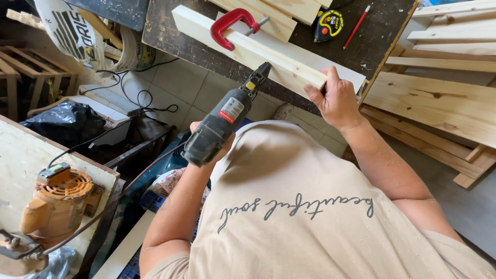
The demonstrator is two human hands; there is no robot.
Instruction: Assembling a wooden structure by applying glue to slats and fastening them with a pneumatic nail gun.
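Workbench (170,39) of dark, scratched board fills the top of the view, and a long pale wooden plank (248,49) lies on it at a slant, with its near end past the bench edge. A red clamp (230,26) holds the plank down near the far end. The left hand (206,137) is closed around the grip of a grey power drill (222,121), whose tip rests against the side of the plank, near the middle. The right hand (336,101) is wrapped over the free end of the plank, fingers on top, just beside the drill tip. A yellow tape measure (328,24) and a red pencil (356,26) lie further back on the bench. I think the main risk is that the tip slips along the smooth wood toward the right hand, because the two are near. With only one clamp, the plank may also turn under pressure, and the brown cord (103,206) can catch on the side table.
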